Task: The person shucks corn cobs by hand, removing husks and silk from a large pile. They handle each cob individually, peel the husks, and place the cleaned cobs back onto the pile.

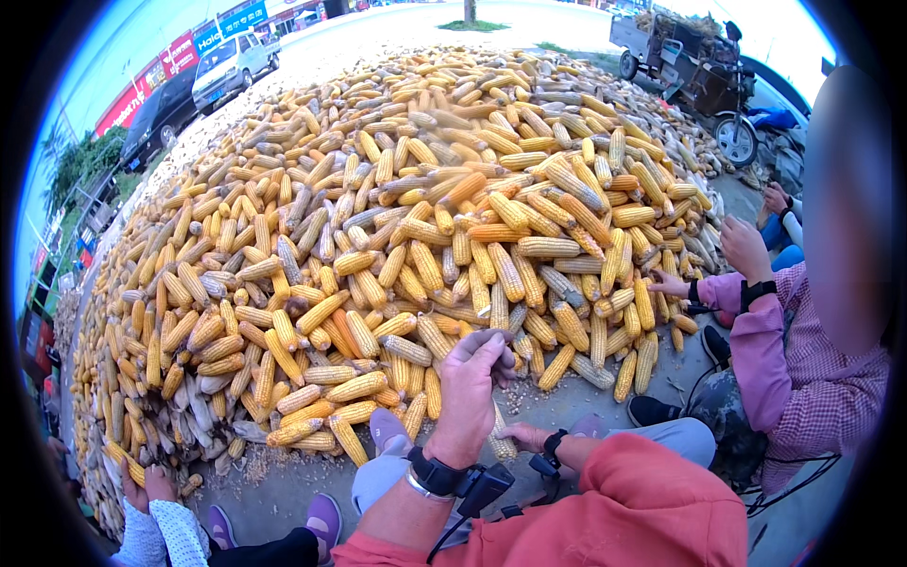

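Note:
My left hand (476, 365) is raised in front of the corn pile, fingers curled and the thumb against the index finger. Nothing shows in it, but the inside of its grip is turned away. Lower and to its right, my right hand (528, 436) holds a pale yellow corn cob (502, 441) between my knees, just above the ground; my left wrist hides part of it. The big heap of husked corn cobs (425, 262) rises directly before me, mostly yellow, with some greyish ones. Both my wrists wear black straps with small devices.
A person in a pink checked shirt (822, 397) sits close on my right, hands by the heap. At lower left another person's hands (145, 485) hold a cob. Dry husks (191, 414) lie at the heap's edge. A cargo tricycle (687, 64) and a silver van (230, 69) stand beyond.

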A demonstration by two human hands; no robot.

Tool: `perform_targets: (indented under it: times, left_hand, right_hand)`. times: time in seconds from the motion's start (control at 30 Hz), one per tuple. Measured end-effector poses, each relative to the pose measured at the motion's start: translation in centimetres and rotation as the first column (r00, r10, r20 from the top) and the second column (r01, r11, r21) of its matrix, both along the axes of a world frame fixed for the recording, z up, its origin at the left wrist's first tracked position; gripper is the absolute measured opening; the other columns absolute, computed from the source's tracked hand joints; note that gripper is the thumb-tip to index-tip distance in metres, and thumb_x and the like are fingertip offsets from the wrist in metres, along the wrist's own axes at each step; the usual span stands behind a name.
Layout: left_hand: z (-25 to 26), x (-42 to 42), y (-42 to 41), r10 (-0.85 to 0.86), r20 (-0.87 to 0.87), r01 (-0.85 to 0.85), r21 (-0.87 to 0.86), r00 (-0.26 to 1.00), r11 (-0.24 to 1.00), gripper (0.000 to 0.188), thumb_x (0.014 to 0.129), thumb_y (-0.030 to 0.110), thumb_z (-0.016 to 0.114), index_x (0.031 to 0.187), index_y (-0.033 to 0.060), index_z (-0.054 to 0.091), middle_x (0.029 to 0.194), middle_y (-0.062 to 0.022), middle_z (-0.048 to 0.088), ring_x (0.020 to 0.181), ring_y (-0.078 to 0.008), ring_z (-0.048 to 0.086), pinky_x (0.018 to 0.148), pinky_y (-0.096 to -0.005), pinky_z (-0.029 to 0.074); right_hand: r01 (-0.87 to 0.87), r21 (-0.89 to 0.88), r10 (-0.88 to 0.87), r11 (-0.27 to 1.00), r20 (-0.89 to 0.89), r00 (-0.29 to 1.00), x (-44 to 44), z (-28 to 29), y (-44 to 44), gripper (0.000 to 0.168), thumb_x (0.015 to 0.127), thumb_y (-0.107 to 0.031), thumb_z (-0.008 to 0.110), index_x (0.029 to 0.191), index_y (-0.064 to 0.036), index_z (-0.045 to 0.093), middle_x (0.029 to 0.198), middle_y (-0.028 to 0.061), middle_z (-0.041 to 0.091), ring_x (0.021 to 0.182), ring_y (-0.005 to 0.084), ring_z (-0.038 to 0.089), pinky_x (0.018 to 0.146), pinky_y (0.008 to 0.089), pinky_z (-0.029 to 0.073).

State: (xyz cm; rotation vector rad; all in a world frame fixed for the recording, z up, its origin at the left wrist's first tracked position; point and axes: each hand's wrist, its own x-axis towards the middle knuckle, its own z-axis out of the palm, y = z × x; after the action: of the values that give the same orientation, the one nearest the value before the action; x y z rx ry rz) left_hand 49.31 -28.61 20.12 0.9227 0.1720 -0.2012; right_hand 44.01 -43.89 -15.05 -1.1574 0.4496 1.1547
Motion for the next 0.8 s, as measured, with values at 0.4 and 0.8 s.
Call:
perform_targets:
  times: [0.4,0.8]
  left_hand:
    - [0.0,0.0,1.5,0.03,0.028,-0.029,-0.023,0.999,0.999,0.014,0.085,0.013,0.053,0.091,0.0013,0.059,0.067,-0.0013,0.058,0.055,-0.0074,0.051,0.05,-0.0181,0.039]
    - [1.0,-0.1,2.9,0.077,0.015,-0.077,-0.018,0.997,0.997,0.015,0.085,0.011,0.053,0.094,-0.0004,0.058,0.067,-0.002,0.057,0.058,-0.0088,0.051,0.052,-0.0213,0.04]
  right_hand:
    - [0.183,-0.023,-0.117,0.983,0.687,0.717,28.3,23.5,-2.1,0.049,0.071,-0.03,0.068,0.11,-0.004,0.054,0.106,0.0108,0.058,0.087,0.0216,0.057,0.069,0.0337,0.048]
    - [0.449,-0.749,0.514,0.487,0.661,0.546,30.1,13.9,-3.8,0.069,0.07,-0.044,0.065,0.115,0.005,0.048,0.113,0.0239,0.053,0.107,0.0298,0.052,0.092,0.0333,0.039]
